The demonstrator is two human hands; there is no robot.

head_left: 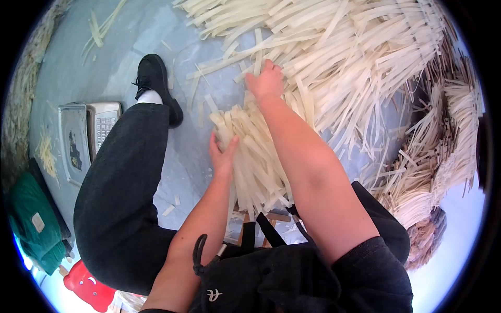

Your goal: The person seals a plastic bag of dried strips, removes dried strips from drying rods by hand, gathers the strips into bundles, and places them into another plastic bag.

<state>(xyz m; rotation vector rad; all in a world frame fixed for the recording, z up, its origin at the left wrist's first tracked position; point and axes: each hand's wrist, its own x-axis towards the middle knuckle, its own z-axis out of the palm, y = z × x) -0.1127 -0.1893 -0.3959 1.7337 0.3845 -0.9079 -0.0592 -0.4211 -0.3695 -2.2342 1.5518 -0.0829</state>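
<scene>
My left hand (223, 156) is at the left edge of a loose bundle of pale flat strips (253, 156), which lies between my forearms. Its thumb and finger are spread apart against the strips, and the other fingertips are partly hidden. Farther forward, my right hand (267, 83) has its fingers curled down over some strips at the edge of a large pile (355, 57). One narrow strip (258, 44) runs up from between its thumb and finger. What the strips are made of I cannot make out.
A scale with a metal tray (73, 141) and keypad (106, 128) stands left of my leg. My black shoe (152, 78) rests on the grey floor (182, 172). More strips and brown stalks (428, 156) are heaped at right. Green cloth (36, 219) and a red object (88, 287) lie lower left.
</scene>
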